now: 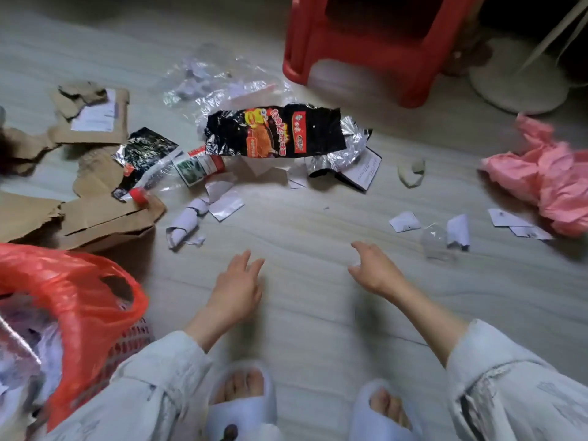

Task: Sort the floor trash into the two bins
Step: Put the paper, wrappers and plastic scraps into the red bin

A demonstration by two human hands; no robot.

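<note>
Both hands hover low over bare floor with nothing in them. My left hand [237,284] has relaxed, slightly spread fingers. My right hand [374,270] is loosely curled. Ahead lies a black snack wrapper [273,132] on clear plastic film [216,81]. A crushed plastic bottle with a red cap [178,175] lies left of it, beside torn brown cardboard [92,214]. White paper scraps [203,211] lie in front of my left hand, and more paper scraps [458,230] sit to the right. A red basket lined with a red bag [105,313] stands at the lower left, holding trash.
A red plastic stool [375,62] stands at the back. A crumpled pink bag [544,176] lies at the right edge, and a white fan base [518,81] sits behind it. A small grey-green wad [412,173] lies on the floor. My slippered feet [241,399] are at the bottom.
</note>
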